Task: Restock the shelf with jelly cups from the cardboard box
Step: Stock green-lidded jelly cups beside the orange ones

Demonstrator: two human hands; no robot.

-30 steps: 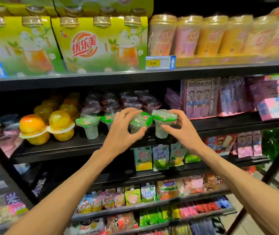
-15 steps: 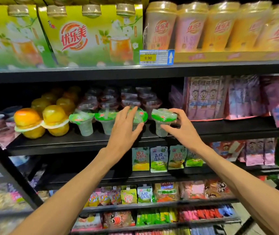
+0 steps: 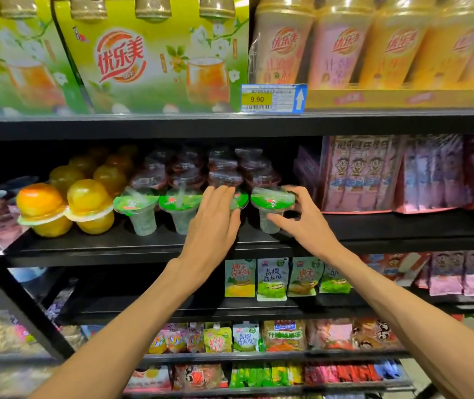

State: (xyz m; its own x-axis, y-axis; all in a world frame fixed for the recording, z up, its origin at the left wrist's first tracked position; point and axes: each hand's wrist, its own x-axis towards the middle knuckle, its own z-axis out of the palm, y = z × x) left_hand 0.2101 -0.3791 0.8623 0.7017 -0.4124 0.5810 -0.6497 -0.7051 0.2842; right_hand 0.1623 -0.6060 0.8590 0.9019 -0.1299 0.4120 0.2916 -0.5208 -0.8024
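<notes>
Several clear jelly cups with green lids stand in a row at the front of the black middle shelf (image 3: 143, 246). Two of them (image 3: 138, 208) (image 3: 179, 208) stand free on the left. My left hand (image 3: 212, 223) covers the third cup (image 3: 241, 200), fingers over its lid and thumb at its side, hiding most of it. My right hand (image 3: 302, 223) pinches the fourth cup (image 3: 270, 201), thumb on its clear body and fingers on the lid's right edge. Both held cups sit at shelf level. The cardboard box is out of view.
Dark red jelly cups (image 3: 224, 174) are stacked right behind the green row. Orange and yellow fruit jellies (image 3: 40, 208) stand to the left, pink snack packs (image 3: 356, 174) to the right. Milk tea boxes (image 3: 155, 56) and a price tag (image 3: 273, 98) sit on the shelf above, pouches (image 3: 270, 279) below.
Both hands have pushed their cups deeper and lower onto the shelf, in line with the two standing cups. The view has drawn closer to the shelf.
</notes>
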